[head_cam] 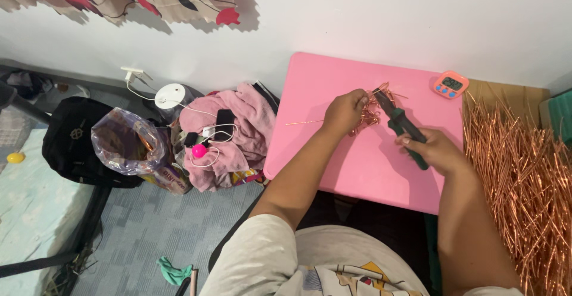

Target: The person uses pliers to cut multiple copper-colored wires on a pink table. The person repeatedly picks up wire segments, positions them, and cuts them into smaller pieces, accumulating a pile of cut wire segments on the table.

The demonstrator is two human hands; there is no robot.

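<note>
My left hand (345,111) is closed on a tangled bundle of copper wire (370,112) above the pink table (357,165); one long strand sticks out to the left of it. My right hand (434,148) grips the dark green handles of a pair of pliers (400,123). The jaws of the pliers point up-left and meet the wire bundle near my left fingers.
An orange digital timer (451,84) sits at the table's far right corner. A big heap of cut copper wire (524,183) lies right of the table. Left of it are pink clothes (232,135) with cables, a plastic bag (128,141) and a black bag (74,135).
</note>
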